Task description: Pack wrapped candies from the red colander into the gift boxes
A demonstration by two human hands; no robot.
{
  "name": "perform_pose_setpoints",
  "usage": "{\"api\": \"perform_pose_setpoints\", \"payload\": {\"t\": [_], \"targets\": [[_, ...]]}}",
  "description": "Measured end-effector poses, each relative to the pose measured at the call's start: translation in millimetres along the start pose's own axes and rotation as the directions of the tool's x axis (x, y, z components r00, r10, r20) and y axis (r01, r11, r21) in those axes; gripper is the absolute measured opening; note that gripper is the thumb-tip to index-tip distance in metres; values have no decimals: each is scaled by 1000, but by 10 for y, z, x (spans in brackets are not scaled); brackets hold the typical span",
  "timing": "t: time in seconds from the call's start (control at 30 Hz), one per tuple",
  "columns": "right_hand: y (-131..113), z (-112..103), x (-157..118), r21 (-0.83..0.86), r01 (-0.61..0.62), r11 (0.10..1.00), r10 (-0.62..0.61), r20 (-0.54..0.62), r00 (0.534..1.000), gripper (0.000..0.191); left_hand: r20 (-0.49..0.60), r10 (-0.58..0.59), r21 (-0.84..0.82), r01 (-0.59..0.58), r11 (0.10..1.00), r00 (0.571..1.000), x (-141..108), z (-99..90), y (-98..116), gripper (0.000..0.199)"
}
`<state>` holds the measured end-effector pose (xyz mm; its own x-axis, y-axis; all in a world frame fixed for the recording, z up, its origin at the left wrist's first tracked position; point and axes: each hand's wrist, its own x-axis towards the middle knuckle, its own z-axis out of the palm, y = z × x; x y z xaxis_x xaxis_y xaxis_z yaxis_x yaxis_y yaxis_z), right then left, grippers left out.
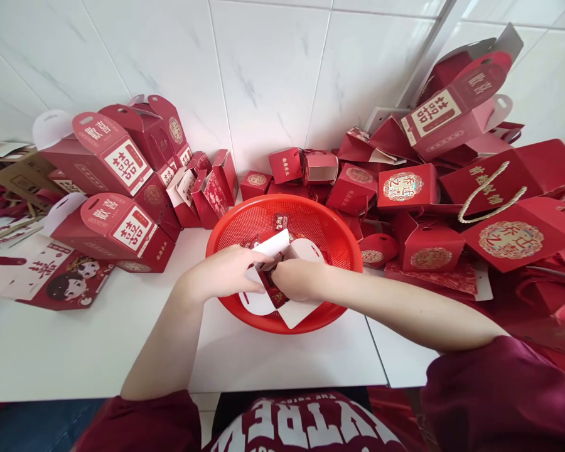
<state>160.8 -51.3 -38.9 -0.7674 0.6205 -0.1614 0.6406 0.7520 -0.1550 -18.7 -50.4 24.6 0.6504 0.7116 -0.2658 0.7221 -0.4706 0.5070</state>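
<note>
A red perforated plastic basket (292,328) stands on the white table in the middle. Within its rim sits an open gift box (294,312) with its white-lined flaps spread. My left hand (230,270) grips the box's left side, thumb and fingers about the wall. My right hand (294,278) reaches into the box opening, fingers curled down among small dark red packets (277,296); what its fingertips hold is hidden. More small packets (281,221) lie in the basket behind the box.
Red gift boxes with handles (108,157) stand on the left, beside a flat printed box (70,276). Many red boxes and bags (407,186) are heaped on the right. Small boxes (285,164) line the tiled wall (268,75) behind the basket.
</note>
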Motion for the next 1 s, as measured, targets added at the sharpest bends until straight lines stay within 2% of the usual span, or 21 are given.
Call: {"api": "perform_pose_setpoints", "payload": {"t": [0.07, 0.13, 0.23, 0.33, 0.4, 0.47, 0.57, 0.63, 0.67, 0.73, 0.8, 0.83, 0.9, 1.0], "targets": [[-10, 20, 65, 8, 35, 999, -35, 58, 998, 32, 11, 13, 1, -13, 1000, 1000, -9, -8, 23, 41], [-4, -53, 82, 25, 74, 997, -76, 85, 994, 27, 22, 22, -8, -22, 1000, 1000, -18, -20, 38, 40], [46, -346, -25, 60, 118, 991, -122, 68, 990, 21, -25, 21, -10, -21, 1000, 999, -34, -56, 16, 39], [127, -753, -281, 167, 148, 975, -145, -30, 989, 19, -171, -28, -21, 25, 999, 985, -71, -114, -78, 51], [194, -986, -475, 361, 208, 909, -127, -236, 963, 21, -301, -119, -47, 110, 993, 946, -109, -162, -162, 59], [274, -1129, -629, 420, 172, 891, -8, -364, 931, 20, -423, -217, -105, 190, 976, 880, -148, -208, -233, 64], [423, -1134, -716, 450, 31, 893, 186, -429, 884, 19, -552, -316, -210, 237, 948, 772, -186, -259, -282, 71], [531, -1026, -672, 443, -63, 894, 253, -385, 887, 20, -588, -352, -257, 244, 935, 728, -188, -272, -288, 75], [583, -953, -625, 423, -108, 900, 260, -322, 910, 21, -595, -360, -271, 243, 931, 719, -181, -272, -291, 78], [669, -789, -498, 320, -198, 926, 242, -103, 965, 22, -588, -361, -281, 236, 930, 724, -159, -261, -301, 85], [716, -628, -342, 169, -252, 953, 230, 139, 963, 25, -567, -354, -280, 231, 932, 744, -133, -243, -318, 89], [719, -555, -257, 115, -261, 959, 233, 210, 949, 28, -559, -350, -279, 226, 933, 752, -121, -233, -326, 90], [678, -426, -74, 52, -264, 963, 242, 260, 935, 33, -553, -335, -279, 210, 937, 763, -102, -216, -335, 92], [521, -264, 221, 6, -253, 967, 244, 251, 937, 38, -563, -309, -266, 185, 946, 766, -89, -204, -333, 92]]}}
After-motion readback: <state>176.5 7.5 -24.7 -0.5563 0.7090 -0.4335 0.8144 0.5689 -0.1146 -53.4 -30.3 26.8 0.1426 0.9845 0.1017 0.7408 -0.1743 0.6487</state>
